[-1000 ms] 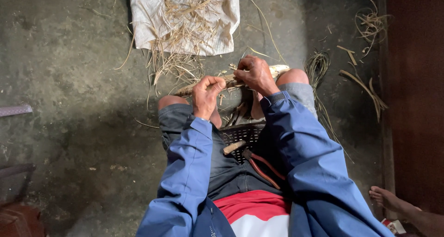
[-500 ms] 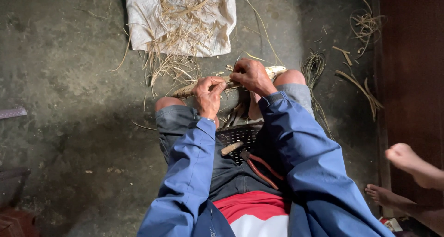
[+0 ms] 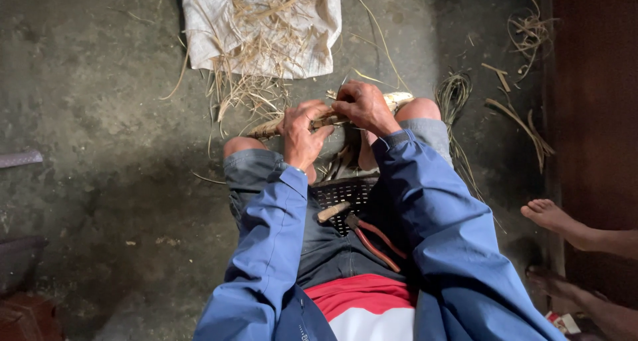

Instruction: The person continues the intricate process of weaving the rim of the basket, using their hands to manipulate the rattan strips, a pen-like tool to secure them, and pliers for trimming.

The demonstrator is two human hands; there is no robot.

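Changes since the earlier frames: a bare foot of another person has dropped lower at 3 o'clock and now rests just above a second foot; I log both working hands in much the same place over the knees.

Item 1. Left hand: closed round a bamboo stick, fingers curled over it, thumb toward the body. From the hand the stick runs out toward 9 o'clock, and its pale far end shows past the right hand at 2 o'clock, above the right knee.

Item 2. Right hand: clenched on the same stick, just beside the left hand at its 2 o'clock. I cannot tell whether it also grips a blade; the fist hides that.

Item 3. Dark woven basket: in the lap, at 6 o'clock from the hands, between the blue sleeves.

Item 4. Wooden-handled tool and red-handled pliers: lying on the basket and lap, touching each other.

Item 5. White sack: spread on the concrete floor at 12 o'clock, littered with dry straw shavings.

Item 6. Coil of thin strips: on the floor at 2 o'clock, near the right knee.

Item 7. Loose bamboo splints: at 3 o'clock, well apart from the hands.
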